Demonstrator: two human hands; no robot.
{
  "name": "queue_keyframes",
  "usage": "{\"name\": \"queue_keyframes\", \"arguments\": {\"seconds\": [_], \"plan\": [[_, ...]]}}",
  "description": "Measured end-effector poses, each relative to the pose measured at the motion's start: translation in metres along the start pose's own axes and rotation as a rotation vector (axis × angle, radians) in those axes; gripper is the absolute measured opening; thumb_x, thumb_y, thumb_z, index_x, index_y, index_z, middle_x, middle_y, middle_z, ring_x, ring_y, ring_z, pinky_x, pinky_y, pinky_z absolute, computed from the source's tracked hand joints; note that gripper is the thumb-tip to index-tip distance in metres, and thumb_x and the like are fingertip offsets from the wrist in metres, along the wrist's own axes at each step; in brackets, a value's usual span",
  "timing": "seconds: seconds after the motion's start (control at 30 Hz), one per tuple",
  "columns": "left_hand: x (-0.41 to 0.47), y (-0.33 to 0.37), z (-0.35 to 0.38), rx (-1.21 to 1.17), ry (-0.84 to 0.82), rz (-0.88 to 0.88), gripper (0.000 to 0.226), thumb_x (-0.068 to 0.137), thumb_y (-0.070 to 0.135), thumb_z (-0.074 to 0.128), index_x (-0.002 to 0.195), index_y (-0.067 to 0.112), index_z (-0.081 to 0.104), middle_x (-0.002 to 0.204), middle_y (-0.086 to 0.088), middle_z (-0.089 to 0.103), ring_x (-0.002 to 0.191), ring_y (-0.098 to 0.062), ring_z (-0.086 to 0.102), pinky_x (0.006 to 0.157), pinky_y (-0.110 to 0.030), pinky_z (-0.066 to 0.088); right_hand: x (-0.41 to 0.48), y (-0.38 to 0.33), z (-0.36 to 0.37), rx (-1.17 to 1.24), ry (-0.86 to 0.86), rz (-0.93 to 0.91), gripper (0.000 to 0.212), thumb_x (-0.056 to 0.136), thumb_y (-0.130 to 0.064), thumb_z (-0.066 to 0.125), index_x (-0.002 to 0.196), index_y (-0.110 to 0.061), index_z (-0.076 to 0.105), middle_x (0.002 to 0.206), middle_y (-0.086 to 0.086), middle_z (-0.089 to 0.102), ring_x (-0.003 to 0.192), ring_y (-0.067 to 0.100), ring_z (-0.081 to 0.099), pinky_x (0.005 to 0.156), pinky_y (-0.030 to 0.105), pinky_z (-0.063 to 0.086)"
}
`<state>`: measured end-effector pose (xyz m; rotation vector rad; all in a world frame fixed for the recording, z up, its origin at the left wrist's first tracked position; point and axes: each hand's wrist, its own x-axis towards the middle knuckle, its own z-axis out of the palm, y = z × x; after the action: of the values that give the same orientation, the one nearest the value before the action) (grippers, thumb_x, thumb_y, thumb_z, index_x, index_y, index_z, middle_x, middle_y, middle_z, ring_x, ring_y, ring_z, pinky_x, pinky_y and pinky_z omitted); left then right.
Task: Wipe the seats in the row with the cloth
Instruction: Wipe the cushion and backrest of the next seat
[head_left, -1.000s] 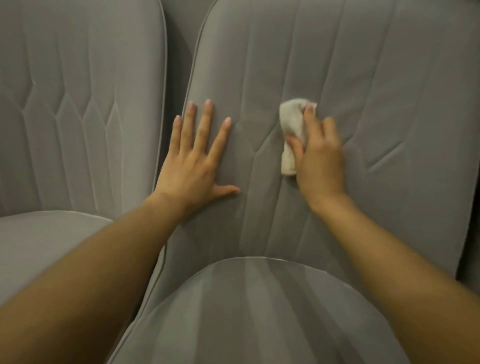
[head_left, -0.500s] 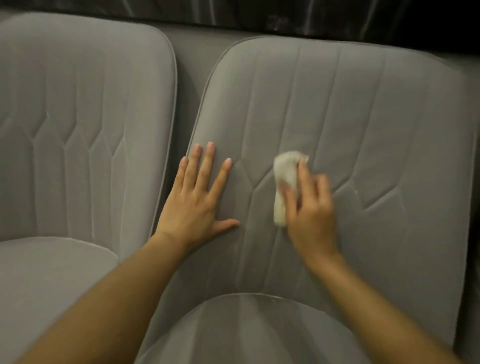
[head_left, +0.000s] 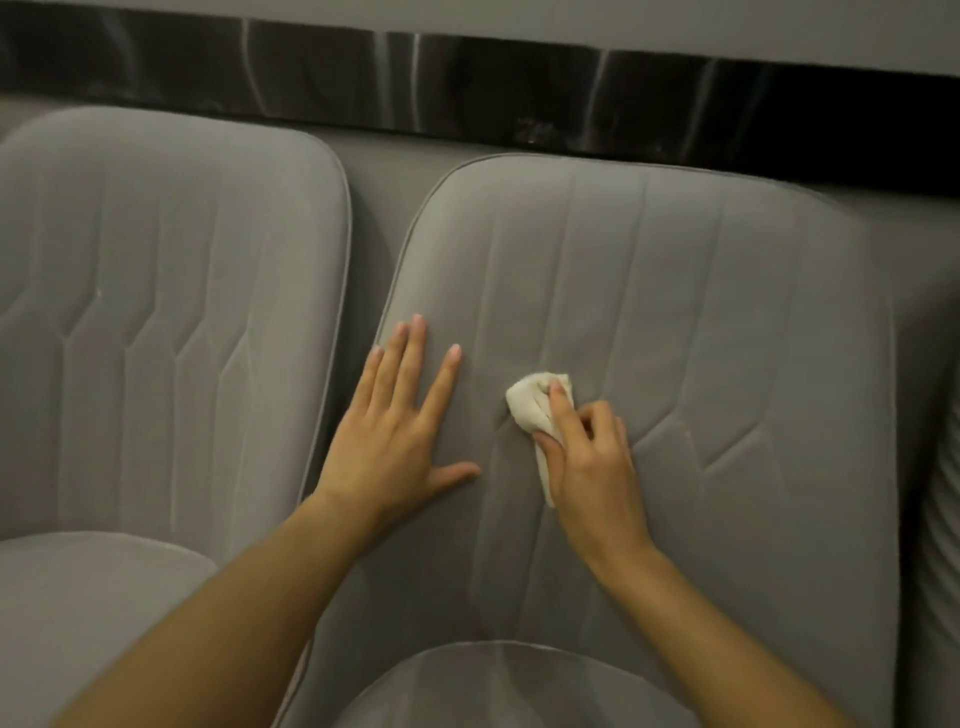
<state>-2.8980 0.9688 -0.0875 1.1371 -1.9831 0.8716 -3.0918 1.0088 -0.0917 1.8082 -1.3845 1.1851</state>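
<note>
**Mid-wipe on one backrest (head_left: 727, 322), cloth in the right hand (head_left: 592, 478).**
The step in hand looks like rubbing the backrest's quilted centre. The white cloth (head_left: 532, 408) is bunched against the fabric, at about 9 o'clock from the panel's middle. The right grip is clenched round it, index finger laid over the top and wrist angled toward 11 o'clock. The left hand (head_left: 395, 447) sits at 9 o'clock of the cloth with its grip released, fingers straight and spread, palm flat as a brace. The next stroke probably needs firm pressure along the seams toward 3 o'clock, then the neighbouring seat (head_left: 156, 322) at 9 o'clock.
</note>
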Motion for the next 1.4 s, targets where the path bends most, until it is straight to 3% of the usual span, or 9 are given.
{"name": "queue_keyframes", "arguments": {"seconds": [0.17, 0.27, 0.43, 0.63, 0.73, 0.87, 1.17, 1.3, 1.4], "plan": [[0.069, 0.007, -0.016, -0.036, -0.067, -0.036, 0.115, 0.071, 0.078, 0.043, 0.152, 0.012, -0.007, 0.156, -0.025, -0.015, 0.145, -0.033, -0.017, 0.115, -0.038, -0.017, 0.115, 0.01, -0.038, -0.111, 0.214, 0.091, 0.051, 0.094, -0.028, 0.044, 0.139, -0.005, 0.041, 0.106, 0.026, 0.047, 0.091, 0.042, 0.05, 0.077, 0.044, 0.046], [0.083, 0.009, -0.008, -0.001, 0.001, -0.023, 0.112, 0.073, 0.081, 0.036, 0.153, 0.006, 0.009, 0.156, -0.028, 0.004, 0.146, -0.038, 0.002, 0.117, -0.04, -0.009, 0.156, 0.021, -0.046, -0.278, 0.088, 0.182, 0.05, 0.098, -0.026, 0.038, 0.146, -0.013, 0.029, 0.131, 0.019, 0.038, 0.115, 0.034, 0.037, 0.092, 0.038, 0.034], [0.078, 0.006, 0.005, 0.055, 0.062, 0.044, 0.104, 0.08, 0.077, 0.026, 0.151, 0.002, 0.014, 0.156, -0.025, 0.013, 0.146, -0.034, 0.009, 0.118, -0.043, 0.0, 0.096, 0.026, -0.011, -0.27, 0.157, 0.001, 0.047, 0.08, -0.01, 0.057, 0.125, 0.003, 0.055, 0.095, 0.025, 0.057, 0.079, 0.038, 0.051, 0.066, 0.04, 0.046], [0.074, 0.008, 0.006, 0.083, 0.07, 0.056, 0.098, 0.085, 0.073, 0.025, 0.151, 0.001, 0.015, 0.158, -0.02, 0.014, 0.146, -0.03, 0.01, 0.119, -0.043, 0.004, 0.082, 0.029, -0.03, -0.165, 0.003, -0.191, 0.046, 0.087, -0.021, 0.045, 0.125, 0.003, 0.055, 0.087, 0.022, 0.053, 0.073, 0.036, 0.051, 0.053, 0.037, 0.045], [0.075, 0.009, 0.005, 0.066, 0.084, 0.058, 0.097, 0.085, 0.071, 0.026, 0.15, 0.0, 0.02, 0.157, -0.02, 0.017, 0.146, -0.03, 0.014, 0.119, -0.043, 0.006, 0.145, 0.032, -0.06, -0.207, 0.149, -0.041, 0.048, 0.095, -0.023, 0.043, 0.14, -0.006, 0.039, 0.114, 0.024, 0.047, 0.097, 0.038, 0.049, 0.074, 0.04, 0.045], [0.073, 0.009, 0.005, 0.081, 0.098, 0.059, 0.096, 0.086, 0.072, 0.026, 0.151, 0.0, 0.02, 0.157, -0.02, 0.016, 0.146, -0.03, 0.013, 0.119, -0.044, 0.008, 0.2, 0.046, -0.078, -0.255, 0.041, 0.171, 0.048, 0.1, -0.032, 0.034, 0.145, -0.014, 0.03, 0.135, 0.016, 0.036, 0.12, 0.03, 0.038, 0.096, 0.034, 0.036], [0.071, 0.01, 0.006, 0.097, 0.104, 0.059, 0.094, 0.087, 0.07, 0.027, 0.151, 0.002, 0.019, 0.157, -0.02, 0.016, 0.146, -0.03, 0.012, 0.119, -0.042, 0.004, 0.071, 0.051, -0.033, -0.186, 0.011, -0.143, 0.048, 0.089, -0.025, 0.044, 0.123, 0.007, 0.055, 0.084, 0.021, 0.054, 0.071, 0.035, 0.052, 0.057, 0.037, 0.047], [0.069, 0.012, 0.006, 0.117, 0.077, 0.098, 0.093, 0.088, 0.07, 0.022, 0.151, 0.001, 0.018, 0.157, -0.021, 0.015, 0.146, -0.031, 0.011, 0.12, -0.043, 0.003, 0.1, 0.052, -0.058, -0.166, 0.067, -0.167, 0.05, 0.089, -0.028, 0.042, 0.125, 0.006, 0.053, 0.092, 0.026, 0.054, 0.075, 0.039, 0.054, 0.056, 0.037, 0.047], [0.067, 0.012, 0.007, 0.144, 0.083, 0.151, 0.093, 0.089, 0.069, 0.024, 0.15, 0.0, 0.022, 0.157, -0.021, 0.018, 0.146, -0.029, 0.013, 0.12, -0.043, 0.006, 0.153, 0.062, -0.083, -0.242, 0.13, 0.043, 0.051, 0.098, -0.03, 0.039, 0.143, -0.007, 0.034, 0.124, 0.022, 0.044, 0.104, 0.035, 0.047, 0.08, 0.037, 0.044]]}}
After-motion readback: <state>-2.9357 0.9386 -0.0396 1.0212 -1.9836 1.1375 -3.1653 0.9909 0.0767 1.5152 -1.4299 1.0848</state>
